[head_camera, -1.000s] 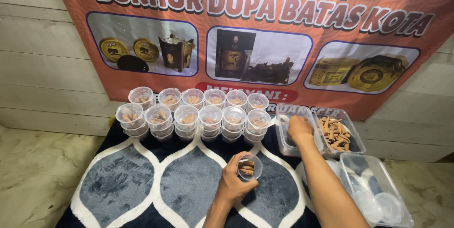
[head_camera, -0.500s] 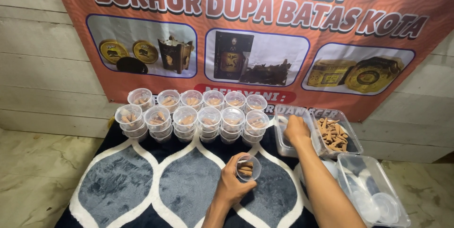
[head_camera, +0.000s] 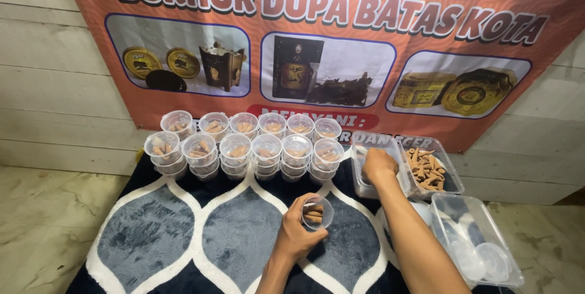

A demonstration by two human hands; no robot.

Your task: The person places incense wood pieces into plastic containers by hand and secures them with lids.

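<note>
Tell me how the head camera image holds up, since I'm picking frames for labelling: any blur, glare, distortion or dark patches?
Head view: even, soft light with no hard shadows; the left hand and its small clear cup look sharp; the right hand, reaching into a clear tub, is sharp too; the stacked cups show only faint highlights; the wall planks bow slightly towards the edges, a wide-lens effect; the dark rug keeps its pattern.

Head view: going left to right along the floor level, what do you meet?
Stacked clear plastic cups of brown cones → left hand holding a small clear cup → right hand in a clear tub → clear tray of lids.
</note>
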